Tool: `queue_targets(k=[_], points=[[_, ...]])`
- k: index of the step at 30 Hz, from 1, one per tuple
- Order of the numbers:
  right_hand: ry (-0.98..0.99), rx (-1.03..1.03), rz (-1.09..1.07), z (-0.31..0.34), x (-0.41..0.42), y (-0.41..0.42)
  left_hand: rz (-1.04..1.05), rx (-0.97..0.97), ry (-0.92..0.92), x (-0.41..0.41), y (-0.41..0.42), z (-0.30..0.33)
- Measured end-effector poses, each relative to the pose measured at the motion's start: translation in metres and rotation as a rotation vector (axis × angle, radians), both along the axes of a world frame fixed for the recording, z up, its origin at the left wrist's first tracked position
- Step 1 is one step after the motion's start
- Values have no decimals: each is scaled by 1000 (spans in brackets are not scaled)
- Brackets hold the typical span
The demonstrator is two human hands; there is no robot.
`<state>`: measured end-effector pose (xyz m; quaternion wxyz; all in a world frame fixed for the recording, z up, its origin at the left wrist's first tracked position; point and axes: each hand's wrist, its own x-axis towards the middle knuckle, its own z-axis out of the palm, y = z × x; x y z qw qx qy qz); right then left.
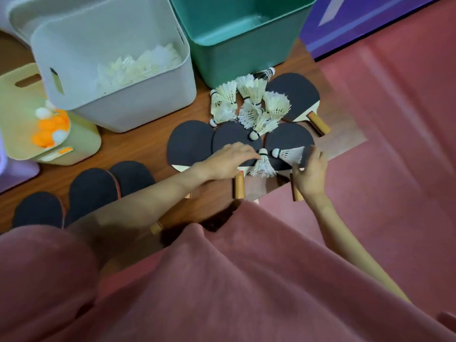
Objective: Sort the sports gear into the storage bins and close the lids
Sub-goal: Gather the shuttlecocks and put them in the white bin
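Observation:
Several black table-tennis paddles (190, 144) lie on the wooden floor, with a heap of white shuttlecocks (251, 104) on top of them. My left hand (228, 160) reaches over a paddle, its fingertips touching an upright shuttlecock (262, 164). My right hand (309, 174) pinches the feathers of another shuttlecock (288, 154) lying on a paddle. The white bin (138, 104) holds many shuttlecocks. A yellow bin (81, 141) holds orange and white balls (49, 127). The green bin (246, 60) looks empty.
More paddles (91, 188) lie in a row at the lower left. A pink mat (394, 144) covers the floor to the right. My pink-clad knees (222, 280) fill the foreground. A white lid (19, 23) leans behind the white bin.

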<state>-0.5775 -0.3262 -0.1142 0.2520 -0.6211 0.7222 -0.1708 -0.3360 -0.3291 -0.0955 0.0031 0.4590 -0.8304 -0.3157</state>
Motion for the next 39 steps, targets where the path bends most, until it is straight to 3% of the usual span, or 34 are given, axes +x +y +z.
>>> queue_targets(k=[7, 17, 20, 24, 28, 34, 39], points=[[-231, 167, 61, -9, -26, -8, -135, 73, -153, -41, -20, -9], [-208, 203, 147, -24, -38, -30, -223, -33, -302, -64, -38, -17], [-252, 119, 113, -22, -39, -34, -68, -11, -175, -64, -36, -19], [-295, -159, 132, 1, -37, -36, 351, 144, 148, -60, -26, -13], [-274, -424, 408, 17, -31, -41, 632, 186, 274, -49, -16, -15], [-81, -427, 819, 15, -2, -47, 753, 137, 382, -37, -5, -9], [-129, -336, 887, 22, 24, -48, 831, 97, 412, -24, 6, -9]])
